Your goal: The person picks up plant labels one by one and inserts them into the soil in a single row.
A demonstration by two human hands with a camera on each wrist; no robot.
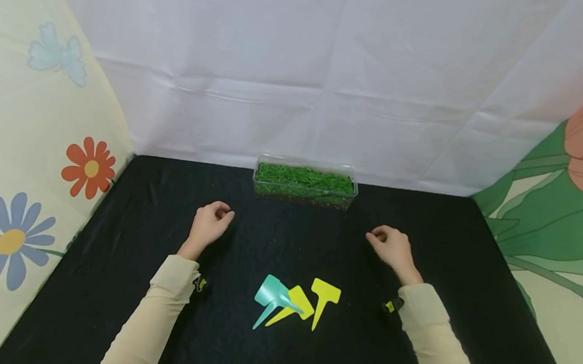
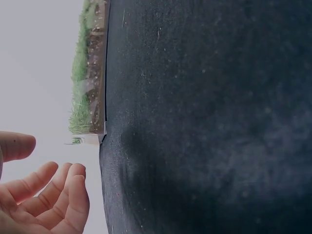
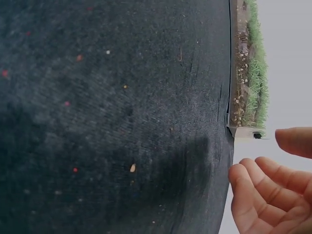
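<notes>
Cloth [image 1: 110, 259]: black, spread over the table.
Backdrop [image 1: 301, 63]: white, creased sheet.
Side panels [image 1: 13, 126]: printed with flowers.

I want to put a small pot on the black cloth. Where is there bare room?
Bare cloth lies left of the left hand, and also right of the right hand. The strip between hands and grass tray is open. Crowded: the plant labels between the sleeves.

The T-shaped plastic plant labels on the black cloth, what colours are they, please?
One teal label, two yellow labels; head view.
</notes>
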